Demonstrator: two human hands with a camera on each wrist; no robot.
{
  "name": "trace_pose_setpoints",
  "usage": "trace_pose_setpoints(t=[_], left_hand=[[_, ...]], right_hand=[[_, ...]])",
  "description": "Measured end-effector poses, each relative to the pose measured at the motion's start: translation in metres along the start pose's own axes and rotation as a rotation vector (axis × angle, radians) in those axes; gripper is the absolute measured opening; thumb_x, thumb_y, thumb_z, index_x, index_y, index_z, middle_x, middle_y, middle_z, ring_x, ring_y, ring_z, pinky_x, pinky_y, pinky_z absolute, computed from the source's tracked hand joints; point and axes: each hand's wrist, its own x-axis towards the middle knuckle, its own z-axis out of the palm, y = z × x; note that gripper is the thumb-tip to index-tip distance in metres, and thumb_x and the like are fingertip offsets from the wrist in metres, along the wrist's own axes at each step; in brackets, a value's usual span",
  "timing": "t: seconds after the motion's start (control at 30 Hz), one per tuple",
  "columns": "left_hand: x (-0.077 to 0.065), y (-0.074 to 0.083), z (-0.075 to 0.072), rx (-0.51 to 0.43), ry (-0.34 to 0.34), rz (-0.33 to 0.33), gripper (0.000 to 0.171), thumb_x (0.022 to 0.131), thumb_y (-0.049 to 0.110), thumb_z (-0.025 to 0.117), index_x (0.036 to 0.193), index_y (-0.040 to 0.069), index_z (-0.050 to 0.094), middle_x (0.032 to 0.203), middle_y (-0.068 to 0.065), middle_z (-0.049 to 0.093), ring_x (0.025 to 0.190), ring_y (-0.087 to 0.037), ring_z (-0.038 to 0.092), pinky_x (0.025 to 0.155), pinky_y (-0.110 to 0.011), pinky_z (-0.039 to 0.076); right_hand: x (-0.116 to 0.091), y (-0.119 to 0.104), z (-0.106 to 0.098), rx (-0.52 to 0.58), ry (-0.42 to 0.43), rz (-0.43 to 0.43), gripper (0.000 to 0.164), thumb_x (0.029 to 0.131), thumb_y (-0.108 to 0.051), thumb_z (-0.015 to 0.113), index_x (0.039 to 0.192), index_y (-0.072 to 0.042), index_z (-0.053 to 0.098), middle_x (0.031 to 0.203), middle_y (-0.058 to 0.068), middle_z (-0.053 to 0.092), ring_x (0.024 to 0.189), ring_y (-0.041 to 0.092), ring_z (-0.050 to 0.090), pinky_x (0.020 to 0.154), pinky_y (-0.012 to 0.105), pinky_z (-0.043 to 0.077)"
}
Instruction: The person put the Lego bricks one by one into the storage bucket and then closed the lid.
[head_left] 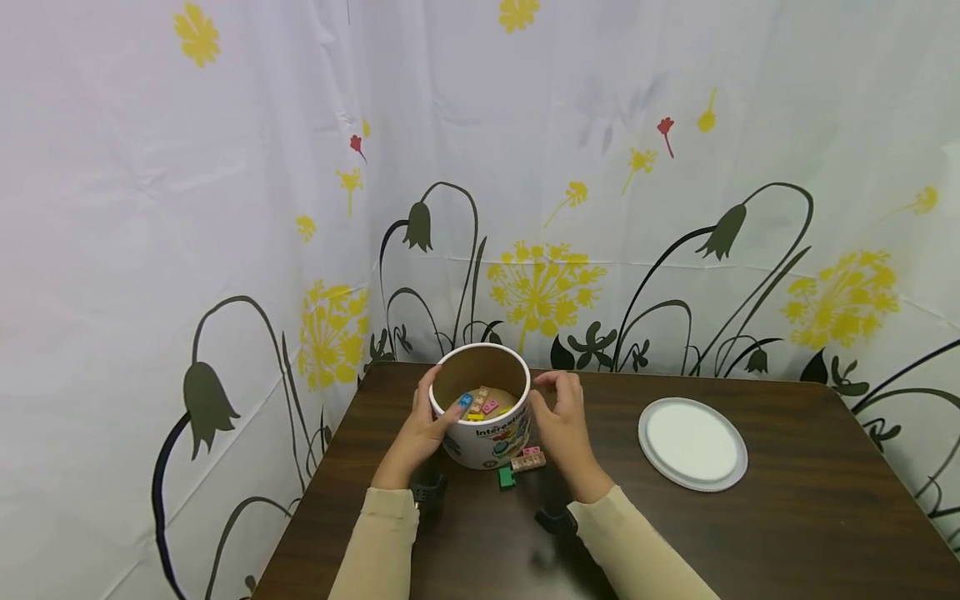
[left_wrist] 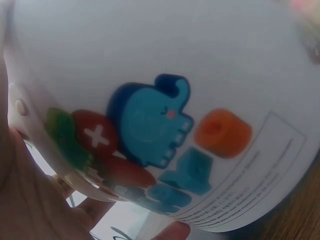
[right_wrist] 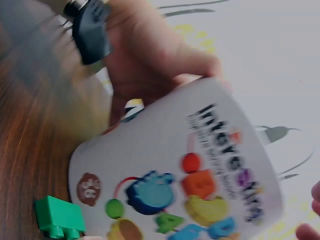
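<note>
Bucket gripped by left hand, right hand relaxed alongside, contact unclear, bricks in front, lid rightward

2 sleeved forearms, left forearm and right forearm, extend forward and converge. Left hand: gripping, thumb set opposite the fingers. Right hand: raised, fingers loosely bent, thumb and forefinger apart, palm facing inward.

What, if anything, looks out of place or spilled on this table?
A green block, a tan block and a pink block lie on the table beside the white tub, while more blocks are inside it, so they may be strays. I see no damage.
</note>
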Motion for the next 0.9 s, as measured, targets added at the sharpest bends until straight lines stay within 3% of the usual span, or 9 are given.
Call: trace_pose_setpoints(t=[0.13,0.23,0.37,0.47,0.57,0.7,0.9], left_hand=[[0.000,-0.001,0.003,-0.001,-0.008,0.004,0.093,0.098,0.051,0.070,0.171,0.039,0.015,0.171,-0.021,0.022,0.151,-0.053,0.038,0.122,-0.073,0.034],[0.000,-0.001,0.003,0.000,-0.015,-0.005,0.093,0.098,0.052,0.070,0.171,0.039,0.015,0.170,-0.021,0.021,0.151,-0.054,0.038,0.122,-0.073,0.034],[0.000,-0.002,0.000,0.001,-0.010,-0.003,0.091,0.099,0.046,0.069,0.171,0.038,0.014,0.170,-0.022,0.020,0.150,-0.054,0.038,0.122,-0.074,0.034],[-0.001,-0.004,-0.003,0.001,-0.005,-0.006,0.090,0.099,0.043,0.069,0.171,0.038,0.014,0.171,-0.021,0.020,0.151,-0.054,0.038,0.122,-0.074,0.034],[-0.002,-0.004,-0.004,0.001,-0.013,-0.018,0.090,0.099,0.045,0.069,0.171,0.041,0.014,0.171,-0.019,0.020,0.151,-0.054,0.038,0.122,-0.074,0.033],[-0.002,-0.001,-0.002,-0.011,-0.012,-0.012,0.090,0.100,0.047,0.070,0.170,0.044,0.014,0.171,-0.018,0.022,0.152,-0.054,0.037,0.123,-0.073,0.033],[0.000,0.001,0.000,-0.019,-0.007,-0.001,0.091,0.099,0.045,0.070,0.171,0.039,0.015,0.171,-0.020,0.021,0.152,-0.054,0.037,0.123,-0.073,0.034]], right_hand=[[-0.013,0.008,-0.025,0.044,-0.011,0.061,0.019,0.103,-0.008,0.068,0.121,-0.005,0.064,0.120,0.012,0.053,0.096,0.021,0.056,0.084,0.032,0.049],[-0.031,0.029,-0.039,0.137,-0.022,0.177,0.019,0.106,-0.010,0.065,0.125,-0.006,0.061,0.117,0.008,0.051,0.083,0.019,0.056,0.073,0.026,0.048],[-0.053,0.064,-0.045,0.305,-0.040,0.333,0.023,0.109,-0.008,0.059,0.131,-0.003,0.054,0.095,0.005,0.052,0.068,0.016,0.051,0.061,0.025,0.044],[-0.059,0.081,-0.041,0.351,-0.068,0.365,0.025,0.109,-0.008,0.060,0.132,0.000,0.054,0.083,0.005,0.050,0.062,0.013,0.047,0.056,0.025,0.040],[-0.060,0.088,-0.036,0.282,-0.108,0.324,0.024,0.106,-0.007,0.065,0.129,-0.001,0.059,0.098,0.006,0.056,0.064,0.012,0.048,0.056,0.025,0.043],[-0.057,0.088,-0.033,0.085,-0.170,0.238,0.025,0.100,-0.003,0.073,0.124,-0.003,0.066,0.118,0.010,0.058,0.068,0.012,0.051,0.056,0.025,0.048],[-0.054,0.083,-0.033,-0.042,-0.235,0.193,0.024,0.097,-0.004,0.077,0.120,-0.006,0.071,0.115,0.009,0.064,0.068,0.011,0.052,0.056,0.025,0.050]])
